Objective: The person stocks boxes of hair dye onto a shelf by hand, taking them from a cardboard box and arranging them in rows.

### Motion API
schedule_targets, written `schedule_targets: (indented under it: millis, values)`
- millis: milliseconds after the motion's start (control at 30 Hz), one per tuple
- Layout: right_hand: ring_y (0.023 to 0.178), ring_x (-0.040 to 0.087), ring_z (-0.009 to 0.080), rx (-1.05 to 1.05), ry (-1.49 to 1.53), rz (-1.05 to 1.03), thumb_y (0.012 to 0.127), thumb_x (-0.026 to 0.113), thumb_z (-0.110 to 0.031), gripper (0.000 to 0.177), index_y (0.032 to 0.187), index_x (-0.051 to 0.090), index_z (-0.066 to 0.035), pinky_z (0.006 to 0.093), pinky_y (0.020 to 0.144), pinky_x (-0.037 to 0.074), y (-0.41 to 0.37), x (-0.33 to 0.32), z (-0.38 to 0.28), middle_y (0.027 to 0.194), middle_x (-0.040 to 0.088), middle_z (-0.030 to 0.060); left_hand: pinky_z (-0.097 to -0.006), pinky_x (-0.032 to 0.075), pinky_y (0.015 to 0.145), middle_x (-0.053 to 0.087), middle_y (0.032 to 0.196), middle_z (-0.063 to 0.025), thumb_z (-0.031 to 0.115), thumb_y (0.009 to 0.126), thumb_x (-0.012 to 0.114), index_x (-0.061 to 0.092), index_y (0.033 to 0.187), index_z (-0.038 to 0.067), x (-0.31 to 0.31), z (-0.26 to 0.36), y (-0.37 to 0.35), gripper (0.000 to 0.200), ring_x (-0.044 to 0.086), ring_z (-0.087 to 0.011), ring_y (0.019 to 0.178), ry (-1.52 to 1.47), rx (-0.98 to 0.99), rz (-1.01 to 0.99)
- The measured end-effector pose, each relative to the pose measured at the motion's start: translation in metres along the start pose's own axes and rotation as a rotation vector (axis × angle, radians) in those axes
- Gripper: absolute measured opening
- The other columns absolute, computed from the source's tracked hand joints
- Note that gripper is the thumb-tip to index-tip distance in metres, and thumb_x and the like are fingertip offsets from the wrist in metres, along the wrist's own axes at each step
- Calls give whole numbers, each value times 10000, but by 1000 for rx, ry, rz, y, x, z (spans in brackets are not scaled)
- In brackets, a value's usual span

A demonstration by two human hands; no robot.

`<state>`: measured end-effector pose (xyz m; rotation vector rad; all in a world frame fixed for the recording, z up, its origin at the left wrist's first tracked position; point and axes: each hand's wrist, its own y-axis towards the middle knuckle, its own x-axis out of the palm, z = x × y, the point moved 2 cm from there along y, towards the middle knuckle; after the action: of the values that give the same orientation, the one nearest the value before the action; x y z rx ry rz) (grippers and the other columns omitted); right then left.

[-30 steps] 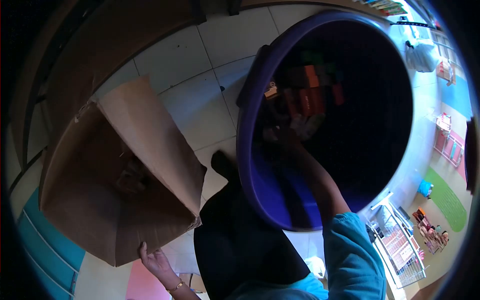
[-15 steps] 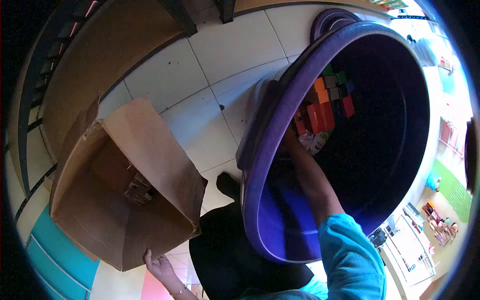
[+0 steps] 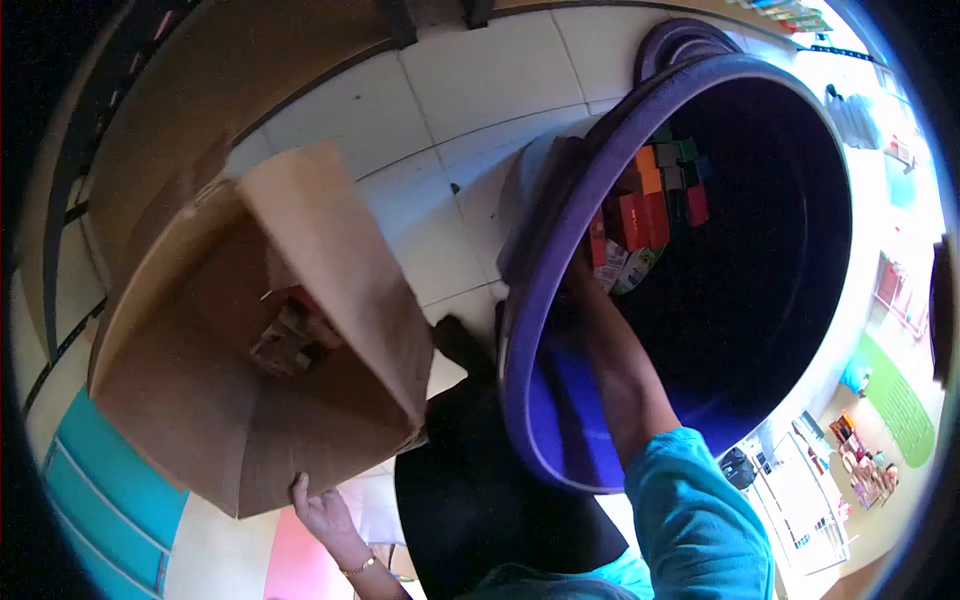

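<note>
My left hand [image 3: 324, 511] pinches the lower rim of an open, tilted cardboard box [image 3: 330, 440]. Small packets and reddish pieces [image 3: 295, 335] lie at the bottom of that box. My right arm reaches deep into a large purple tub [image 3: 565, 190]. Inside it, my right hand [image 3: 580, 270] is in dark shadow by the near wall, its fingers hidden. Close to it are stacked small boxes: red ones [image 3: 637, 220], an orange one [image 3: 648, 170], and green and grey ones. A white and green packet [image 3: 636, 268] leans just below the red boxes.
White floor tiles [image 3: 470, 90] show between the box and the tub. A round purple lid-like piece [image 3: 680, 45] sits behind the tub. A brown panel [image 3: 230, 70] with dark metal legs stands at the upper left. Shelves with goods [image 3: 865, 460] are at the right.
The view has shifted a little. The cardboard box is tipped more toward me and its flap stands higher, showing more reddish pieces inside. My right hand remains in the tub near the red boxes.
</note>
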<state>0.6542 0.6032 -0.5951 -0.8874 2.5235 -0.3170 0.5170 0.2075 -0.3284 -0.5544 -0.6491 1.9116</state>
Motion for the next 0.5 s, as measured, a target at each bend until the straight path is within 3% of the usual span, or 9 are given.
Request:
schedule_targets:
  millis: [133,167,200,267,367,433,500]
  values:
    - [795,539,141,283,59,-126,636,717,-194,483,1025,485,-27,260,639,447,-36,-62,-51,905,540,66,-341,490,703,556,908,-75,25,689,578,544,806,47,-14,28,-37,123,542,-205,867,29,-73,19]
    - [712,549,105,458,253,-222,640,708,-202,394,947,526,-33,226,579,440,-52,-83,-120,815,566,42,-341,493,689,558,899,-72,28,690,577,543,801,51,-17,34,-48,119,545,-205,858,29,-76,31]
    - [596,537,68,353,245,-54,646,686,-197,258,824,560,-59,207,495,405,-64,-95,-161,668,562,-8,-341,497,676,559,890,-69,30,690,577,542,797,55,-17,40,-58,115,549,-205,850,26,-81,38]
    - [684,563,120,402,241,-116,609,700,-194,444,977,508,-35,234,578,449,-89,-131,-231,811,567,54,-341,502,650,561,874,-64,36,692,575,540,791,62,-17,49,-78,108,554,-204,835,12,-96,16]
    - [847,544,216,-45,473,-276,535,734,-197,802,1199,310,-41,297,741,453,-113,-100,-361,1039,481,128,-339,505,621,561,847,-56,59,703,573,538,781,79,-18,61,-107,88,562,-201,807,13,-88,-25]
    - [926,496,277,-210,461,-485,574,709,-196,779,1218,294,-55,334,793,420,-129,-60,-423,1063,456,174,-340,505,618,559,834,-50,61,709,574,539,779,83,-20,72,-129,81,566,-197,794,1,-86,-27]
    - [1006,448,338,-370,229,-704,613,685,-195,755,1237,278,-68,371,846,386,-141,-5,-455,1086,432,219,-339,502,624,557,808,-44,62,721,571,538,771,81,-19,86,-148,63,569,-189,770,-6,-94,-44]
